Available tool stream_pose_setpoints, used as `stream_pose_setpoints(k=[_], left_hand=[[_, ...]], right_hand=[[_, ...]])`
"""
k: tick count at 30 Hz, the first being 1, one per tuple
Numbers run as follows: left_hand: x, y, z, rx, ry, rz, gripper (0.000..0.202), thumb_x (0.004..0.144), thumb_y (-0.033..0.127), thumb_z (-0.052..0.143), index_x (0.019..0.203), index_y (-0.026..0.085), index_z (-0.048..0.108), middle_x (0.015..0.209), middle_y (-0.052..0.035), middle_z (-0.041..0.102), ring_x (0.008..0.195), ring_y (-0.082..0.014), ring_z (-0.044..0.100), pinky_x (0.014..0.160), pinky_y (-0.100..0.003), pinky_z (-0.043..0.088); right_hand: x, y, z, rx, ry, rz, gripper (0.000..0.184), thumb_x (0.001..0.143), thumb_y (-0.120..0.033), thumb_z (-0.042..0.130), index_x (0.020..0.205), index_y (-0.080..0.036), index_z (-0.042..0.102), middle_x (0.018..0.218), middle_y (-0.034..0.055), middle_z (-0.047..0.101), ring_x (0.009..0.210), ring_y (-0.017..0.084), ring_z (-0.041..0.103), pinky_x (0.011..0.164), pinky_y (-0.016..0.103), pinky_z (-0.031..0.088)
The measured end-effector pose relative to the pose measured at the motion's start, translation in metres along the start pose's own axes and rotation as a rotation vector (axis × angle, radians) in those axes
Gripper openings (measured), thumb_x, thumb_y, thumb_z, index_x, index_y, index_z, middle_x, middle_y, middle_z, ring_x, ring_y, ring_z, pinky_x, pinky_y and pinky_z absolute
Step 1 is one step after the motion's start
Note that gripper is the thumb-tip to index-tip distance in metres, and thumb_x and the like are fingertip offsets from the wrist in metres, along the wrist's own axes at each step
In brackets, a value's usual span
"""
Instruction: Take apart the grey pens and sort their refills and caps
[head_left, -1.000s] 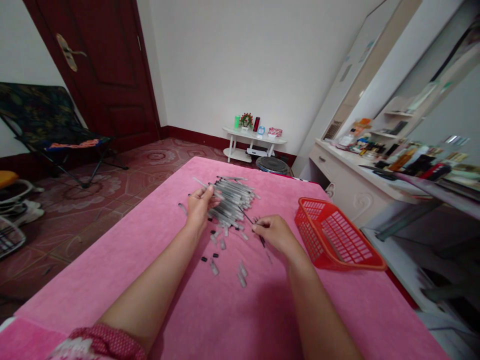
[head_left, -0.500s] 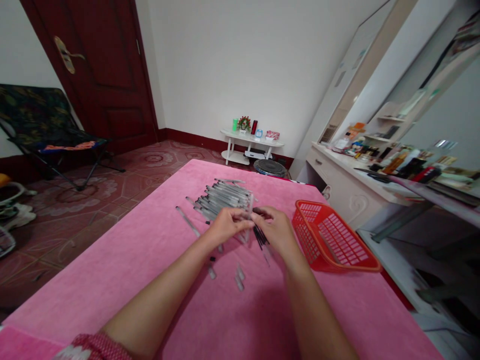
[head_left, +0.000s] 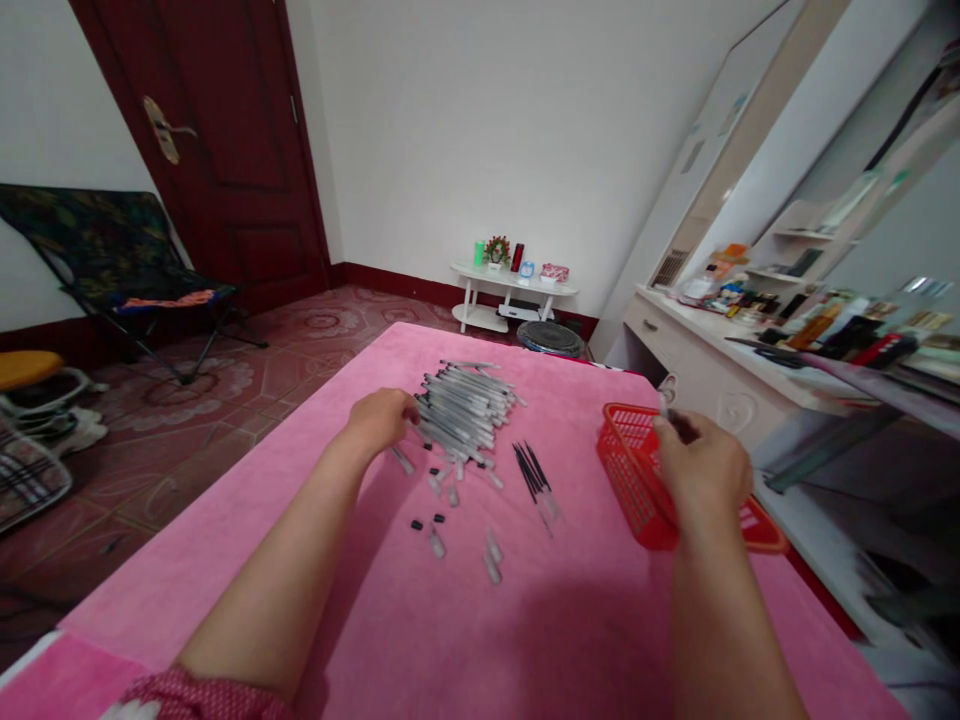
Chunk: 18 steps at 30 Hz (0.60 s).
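My left hand [head_left: 381, 418] is at the left edge of a pile of clear pens [head_left: 465, 405], its fingers closed on a loose pen [head_left: 403, 460] whose lower end shows beneath them. Over the red plastic basket [head_left: 637, 500] is my right hand [head_left: 705, 465], pinching a clear pen piece [head_left: 663, 403] that sticks up from the fingers; the rest of it is hidden. Between the pile and the basket lie several thin black pen refills [head_left: 531, 472]. Clear caps [head_left: 492, 560] and small black plugs [head_left: 439, 518] are scattered nearer me.
A pink cloth [head_left: 300, 520] covers the table. To the right stands a white dresser [head_left: 720, 360] crowded with bottles. Farther off are a small white side table [head_left: 517, 280] by the wall and a folding chair [head_left: 150, 280] at left.
My hands have parted from the middle. The left moved left to the loose pen; the right moved right over the basket with the clear piece. The black refills now lie uncovered on the cloth.
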<state>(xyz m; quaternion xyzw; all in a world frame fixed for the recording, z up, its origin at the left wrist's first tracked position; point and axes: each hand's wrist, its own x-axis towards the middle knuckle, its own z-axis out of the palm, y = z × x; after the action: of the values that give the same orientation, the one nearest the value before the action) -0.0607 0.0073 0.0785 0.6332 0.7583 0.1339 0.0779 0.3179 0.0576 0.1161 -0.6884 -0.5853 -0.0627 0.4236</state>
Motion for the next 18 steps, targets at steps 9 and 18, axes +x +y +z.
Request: stream_pose_setpoints(k=[9, 18], left_hand=[[-0.009, -0.004, 0.010, 0.125, -0.095, -0.094, 0.024, 0.043, 0.008, 0.068, 0.062, 0.022, 0.071, 0.082, -0.0114, 0.067, 0.083, -0.0274, 0.060, 0.064, -0.028, 0.044], [-0.007, 0.012, 0.006, -0.190, -0.184, 0.151, 0.004, 0.056, 0.024, 0.067, 0.060, 0.023, 0.069, 0.058, -0.0014, 0.064, 0.059, -0.0169, 0.058, 0.056, -0.022, 0.038]], right_hand=[[-0.011, -0.018, 0.027, 0.296, -0.171, -0.200, 0.034, 0.075, -0.034, 0.054, 0.098, -0.013, 0.067, 0.099, 0.0152, 0.067, 0.087, 0.024, 0.062, 0.081, 0.037, 0.045], [-0.066, -0.074, 0.053, 0.542, -0.608, -0.270, 0.026, 0.075, -0.029, 0.056, 0.094, -0.014, 0.068, 0.094, 0.0112, 0.069, 0.081, 0.020, 0.063, 0.076, 0.031, 0.047]])
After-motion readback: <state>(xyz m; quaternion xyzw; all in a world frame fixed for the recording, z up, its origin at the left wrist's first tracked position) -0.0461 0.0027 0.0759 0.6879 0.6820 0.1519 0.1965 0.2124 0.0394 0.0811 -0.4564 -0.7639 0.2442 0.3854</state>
